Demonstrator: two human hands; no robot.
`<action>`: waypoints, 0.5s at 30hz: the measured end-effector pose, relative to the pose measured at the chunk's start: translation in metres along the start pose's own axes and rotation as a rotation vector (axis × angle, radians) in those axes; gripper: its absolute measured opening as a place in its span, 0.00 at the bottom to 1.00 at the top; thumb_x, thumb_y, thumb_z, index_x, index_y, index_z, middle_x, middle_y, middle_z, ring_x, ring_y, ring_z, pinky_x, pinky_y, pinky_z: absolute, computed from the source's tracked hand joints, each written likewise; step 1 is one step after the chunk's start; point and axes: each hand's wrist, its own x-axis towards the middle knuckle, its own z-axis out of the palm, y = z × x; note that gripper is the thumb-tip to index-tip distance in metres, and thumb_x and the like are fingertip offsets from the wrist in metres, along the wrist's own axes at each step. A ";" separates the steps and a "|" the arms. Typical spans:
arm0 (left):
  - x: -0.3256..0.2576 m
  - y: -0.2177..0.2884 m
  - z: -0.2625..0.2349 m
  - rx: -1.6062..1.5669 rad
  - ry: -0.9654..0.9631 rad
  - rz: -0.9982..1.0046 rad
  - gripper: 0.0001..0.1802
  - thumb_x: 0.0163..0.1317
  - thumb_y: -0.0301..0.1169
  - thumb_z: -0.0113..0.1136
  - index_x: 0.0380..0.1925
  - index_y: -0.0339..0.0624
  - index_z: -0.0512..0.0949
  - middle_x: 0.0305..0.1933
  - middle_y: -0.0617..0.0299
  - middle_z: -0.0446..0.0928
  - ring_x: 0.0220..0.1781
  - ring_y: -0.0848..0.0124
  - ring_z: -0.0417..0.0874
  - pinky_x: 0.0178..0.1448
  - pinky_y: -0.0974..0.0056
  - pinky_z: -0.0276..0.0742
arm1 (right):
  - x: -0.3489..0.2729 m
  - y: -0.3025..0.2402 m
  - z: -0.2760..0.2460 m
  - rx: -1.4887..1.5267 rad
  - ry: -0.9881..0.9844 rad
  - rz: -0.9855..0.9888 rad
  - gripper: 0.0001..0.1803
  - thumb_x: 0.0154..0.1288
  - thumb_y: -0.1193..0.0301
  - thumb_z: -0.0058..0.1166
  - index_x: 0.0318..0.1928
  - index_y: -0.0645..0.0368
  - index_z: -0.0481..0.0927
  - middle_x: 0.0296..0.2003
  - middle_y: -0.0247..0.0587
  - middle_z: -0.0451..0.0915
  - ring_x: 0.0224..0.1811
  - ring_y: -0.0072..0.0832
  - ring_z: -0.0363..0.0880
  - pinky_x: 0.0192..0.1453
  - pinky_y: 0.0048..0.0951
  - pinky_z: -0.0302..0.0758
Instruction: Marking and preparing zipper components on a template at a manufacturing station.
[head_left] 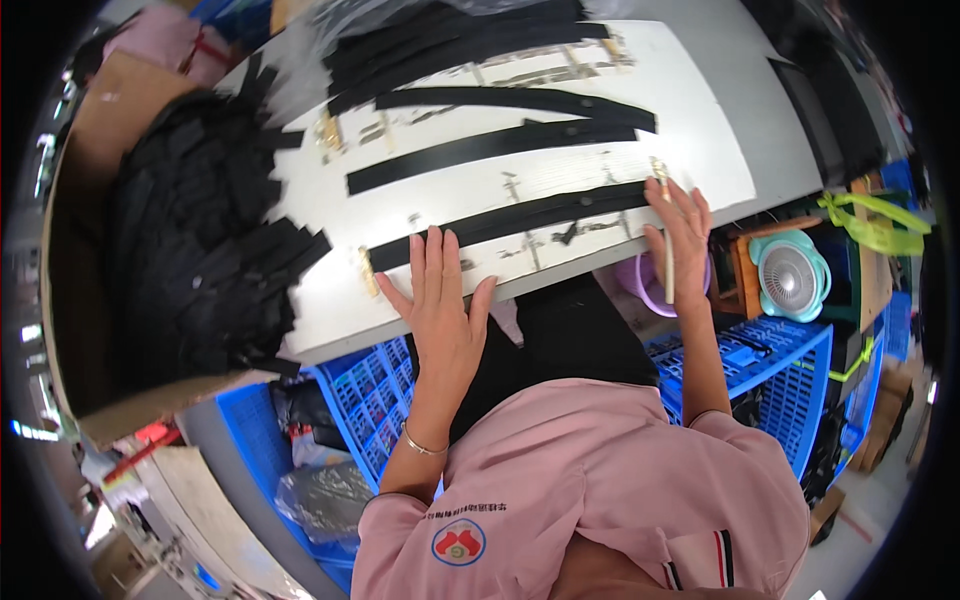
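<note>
A black fabric strip (530, 216) lies along the near edge of a white board (705, 120). My left hand (440, 315) rests flat at the strip's left end, fingers spread and fingertips on it. At its right end is my right hand (685, 235), with a slim cream-coloured pen-like stick (669, 265) held between thumb and fingers; its exact kind is unclear. Two more black strips, a straight one (470, 160) and a slanting one (480, 97), lie farther back. Behind them is a pile of black strips (440, 50). Tape pieces and dark marks cover parts of the board.
On the left, a cardboard box (100, 110) holds a heap of black strips (200, 230). Blue plastic crates (370, 405) stand below the table. To the right are a teal fan (790, 277), a purple container (640, 285) and a yellow-green bag (880, 228).
</note>
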 end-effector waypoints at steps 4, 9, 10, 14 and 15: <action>-0.013 -0.021 -0.010 -0.024 0.043 -0.054 0.38 0.68 0.43 0.68 0.72 0.35 0.69 0.79 0.51 0.65 0.83 0.52 0.60 0.81 0.30 0.26 | -0.002 0.002 0.002 0.011 0.015 -0.038 0.23 0.69 0.70 0.62 0.63 0.55 0.79 0.64 0.35 0.82 0.72 0.38 0.72 0.82 0.49 0.55; -0.023 -0.025 -0.016 -0.003 0.060 -0.101 0.38 0.66 0.44 0.70 0.71 0.38 0.72 0.79 0.52 0.65 0.83 0.51 0.59 0.80 0.28 0.27 | 0.002 -0.001 -0.001 0.001 -0.036 0.001 0.22 0.74 0.66 0.55 0.65 0.56 0.79 0.65 0.38 0.80 0.73 0.40 0.71 0.83 0.49 0.54; -0.023 -0.029 -0.016 0.012 0.062 -0.093 0.39 0.66 0.45 0.70 0.71 0.38 0.71 0.79 0.52 0.65 0.83 0.51 0.58 0.80 0.28 0.28 | 0.004 -0.004 -0.003 -0.004 -0.041 -0.008 0.22 0.74 0.66 0.55 0.65 0.56 0.79 0.65 0.38 0.80 0.73 0.40 0.71 0.83 0.49 0.54; -0.022 -0.033 -0.014 -0.021 0.075 -0.105 0.42 0.65 0.49 0.69 0.73 0.38 0.68 0.79 0.52 0.64 0.84 0.51 0.57 0.80 0.28 0.29 | 0.019 -0.025 -0.012 0.026 -0.040 0.053 0.20 0.76 0.68 0.53 0.65 0.57 0.79 0.64 0.40 0.81 0.73 0.41 0.71 0.83 0.49 0.54; -0.023 -0.034 -0.013 -0.026 0.078 -0.113 0.42 0.65 0.49 0.69 0.73 0.38 0.68 0.79 0.52 0.64 0.84 0.51 0.57 0.80 0.28 0.29 | 0.025 -0.036 -0.011 0.108 -0.013 0.059 0.20 0.77 0.68 0.52 0.65 0.57 0.79 0.64 0.40 0.81 0.74 0.41 0.70 0.84 0.49 0.53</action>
